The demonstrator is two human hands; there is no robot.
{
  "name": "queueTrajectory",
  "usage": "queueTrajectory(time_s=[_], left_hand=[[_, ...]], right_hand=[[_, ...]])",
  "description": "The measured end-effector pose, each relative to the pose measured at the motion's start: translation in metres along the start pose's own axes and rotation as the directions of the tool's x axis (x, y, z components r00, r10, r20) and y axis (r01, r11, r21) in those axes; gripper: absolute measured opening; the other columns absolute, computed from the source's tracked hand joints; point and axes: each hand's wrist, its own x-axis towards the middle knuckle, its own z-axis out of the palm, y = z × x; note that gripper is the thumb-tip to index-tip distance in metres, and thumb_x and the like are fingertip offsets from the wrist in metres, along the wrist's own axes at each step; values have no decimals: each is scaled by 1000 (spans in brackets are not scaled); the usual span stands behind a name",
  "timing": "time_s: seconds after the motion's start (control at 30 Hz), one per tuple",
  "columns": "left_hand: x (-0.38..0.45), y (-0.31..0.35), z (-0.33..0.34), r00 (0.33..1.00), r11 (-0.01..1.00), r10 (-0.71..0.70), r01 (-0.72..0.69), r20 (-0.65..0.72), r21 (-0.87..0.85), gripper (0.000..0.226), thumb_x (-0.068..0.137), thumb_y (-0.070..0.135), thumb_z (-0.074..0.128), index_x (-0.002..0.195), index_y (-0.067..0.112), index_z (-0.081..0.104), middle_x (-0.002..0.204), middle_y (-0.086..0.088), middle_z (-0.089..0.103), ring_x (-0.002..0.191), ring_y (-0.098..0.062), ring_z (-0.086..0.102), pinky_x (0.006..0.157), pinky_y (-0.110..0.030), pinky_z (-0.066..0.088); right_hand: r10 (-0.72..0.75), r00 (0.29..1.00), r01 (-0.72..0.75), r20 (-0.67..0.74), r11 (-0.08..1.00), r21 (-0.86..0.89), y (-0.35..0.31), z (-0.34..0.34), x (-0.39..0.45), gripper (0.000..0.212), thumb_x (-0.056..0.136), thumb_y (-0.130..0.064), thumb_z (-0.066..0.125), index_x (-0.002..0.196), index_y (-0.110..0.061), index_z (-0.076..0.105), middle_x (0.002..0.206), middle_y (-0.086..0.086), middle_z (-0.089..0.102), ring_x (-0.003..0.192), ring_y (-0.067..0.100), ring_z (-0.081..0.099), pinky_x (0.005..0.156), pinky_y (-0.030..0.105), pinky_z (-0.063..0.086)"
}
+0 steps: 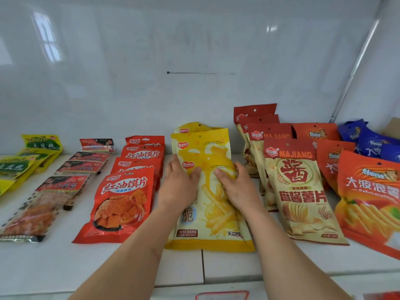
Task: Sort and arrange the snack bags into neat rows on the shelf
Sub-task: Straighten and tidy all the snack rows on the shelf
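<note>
Both hands lie flat, fingers straight, on the yellow bags [207, 191] in the middle of the shelf [233, 267] — left hand [180, 187], right hand [236, 187]. To square this row, I'd slide them gently — edges parallel to the red bags [123, 202] alongside, overlap even.

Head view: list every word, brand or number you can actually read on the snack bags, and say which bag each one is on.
"MAJIANG" and "麻酱薯片": front beige bag with red top.
"红油馍片": front red bag.
"小面筋": clear bags with red headers.
"大波浪薯": orange bag, cut off at the frame edge.
"脆": yellow bag under the left hand and right hand; the rest is covered.
Green-yellow bags, blue bags, fine print: too blurred to read.
</note>
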Motion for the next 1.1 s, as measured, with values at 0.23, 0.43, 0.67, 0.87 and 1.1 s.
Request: queueTrajectory(time_s=[0.23, 0.43, 0.67, 0.87, 1.1], left_hand=[[-31, 10, -14, 985, 978, 136, -116, -105, 174, 90, 97, 64, 36, 159, 11, -2, 168, -11, 4, 154, -28, 7, 122, -42, 14], [-94, 7, 5, 910, 746, 372, -411, 184, 524, 82, 88, 79, 21, 156, 32, 22, 167, -1, 14, 154, -32, 1, 121, -58, 4], [-79, -5, 9, 921, 729, 325, -390, 216, 563, 82, 89, 82, 23, 153, 32, 33, 162, -3, 31, 151, -36, 21, 116, -63, 14], [-70, -6, 12, 946, 777, 270, -325, 181, 539, 85, 89, 82, 17, 159, 34, 8, 169, 2, 3, 154, -33, -3, 117, -63, 0], [-50, -6, 17, 953, 813, 186, -287, 241, 506, 83, 89, 81, 16, 157, 37, -5, 166, 7, -18, 151, -28, -22, 118, -64, 5]], right_hand=[[-13, 1000, 13, -27, 1000, 21, -6, -9, 12, 92, 84, -69, 58, 156, -23, 22, 159, 2, 32, 143, 23, 36, 112, 37, 31], [-198, 977, 176, -74, 956, -234, -27, 0, 49, 81, 91, -67, 48, 155, -21, 28, 161, 7, 27, 148, 24, 26, 119, 43, 25], [-361, 915, 389, 180, 669, -634, -62, 17, 106, 68, 93, -72, 33, 150, -35, 36, 164, 0, 20, 151, 26, 14, 120, 50, 18], [-260, 928, 373, 267, 652, -660, -50, 31, 131, 88, 79, -87, 17, 146, -36, 43, 163, -2, 25, 150, 30, 18, 118, 55, 21], [-267, 936, 351, 228, 696, -626, -42, 40, 145, 75, 87, -80, 29, 147, -36, 42, 163, 0, 23, 150, 31, 17, 120, 53, 18]])
